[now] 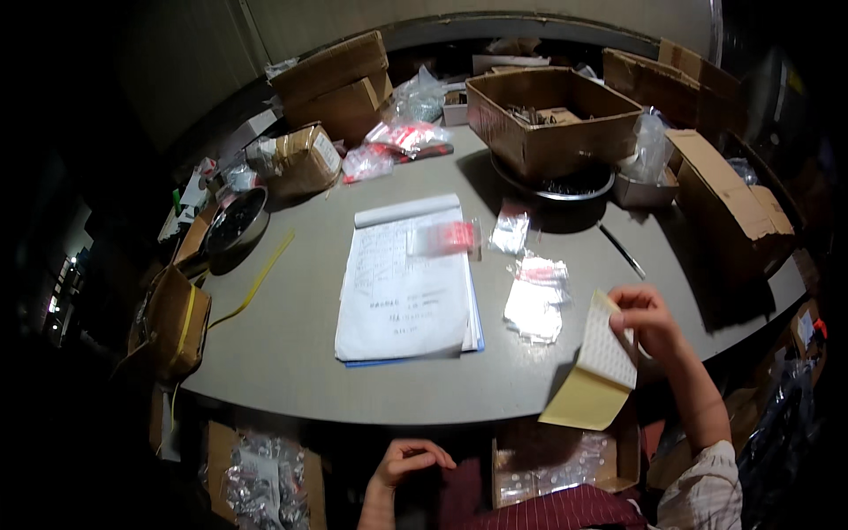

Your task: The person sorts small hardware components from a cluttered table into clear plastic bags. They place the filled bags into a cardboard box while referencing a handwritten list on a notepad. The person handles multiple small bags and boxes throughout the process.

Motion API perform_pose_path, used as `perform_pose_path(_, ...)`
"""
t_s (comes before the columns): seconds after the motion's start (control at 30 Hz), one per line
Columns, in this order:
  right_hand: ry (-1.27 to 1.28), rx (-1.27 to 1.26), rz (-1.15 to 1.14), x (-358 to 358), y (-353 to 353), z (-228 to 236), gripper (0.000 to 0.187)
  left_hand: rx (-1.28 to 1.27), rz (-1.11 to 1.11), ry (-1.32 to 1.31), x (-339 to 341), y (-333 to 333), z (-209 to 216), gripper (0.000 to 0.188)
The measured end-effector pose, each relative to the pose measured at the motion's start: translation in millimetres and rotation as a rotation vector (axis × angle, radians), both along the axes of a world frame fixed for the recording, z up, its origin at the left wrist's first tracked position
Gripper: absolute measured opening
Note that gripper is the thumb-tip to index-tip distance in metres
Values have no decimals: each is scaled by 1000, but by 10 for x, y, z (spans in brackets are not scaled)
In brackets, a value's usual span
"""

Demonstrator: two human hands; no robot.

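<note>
My right hand point(643, 316) pinches the upper part of a folded sheet of small white stickers point(608, 346) with yellow backing point(585, 397), at the table's right front edge. My left hand point(408, 461) is below the front edge, thumb and fingers curled together; whatever is between them, if anything, is too small to make out. Left of the sticker sheet lie several small clear plastic bags point(537, 305). Another clear bag with a red patch point(455, 237) rests over the right side of a paper pad point(402, 300) bearing a table and handwriting.
A black pen point(623, 251) lies at the right. Behind it, a large cardboard box point(565, 146) rests over a metal bowl point(583, 190). Another bowl point(238, 219) and a yellow strap point(262, 281) are at the left. Open boxes of bags point(265, 477) stand below the front edge.
</note>
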State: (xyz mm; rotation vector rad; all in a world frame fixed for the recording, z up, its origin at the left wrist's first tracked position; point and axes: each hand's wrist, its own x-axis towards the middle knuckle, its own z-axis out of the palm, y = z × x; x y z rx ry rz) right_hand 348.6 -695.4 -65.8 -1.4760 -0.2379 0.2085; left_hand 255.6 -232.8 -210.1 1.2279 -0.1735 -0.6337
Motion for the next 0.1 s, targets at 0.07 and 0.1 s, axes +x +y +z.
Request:
perform_pose_path(0.07, 2, 87, 2, 532, 58, -67, 29, 210, 419, 280, 2, 521, -1596, 58)
perform_pose_path(0.1, 16, 116, -38, 670, 28, -31, 30, 196, 398, 281, -26, 719, -1802, 58)
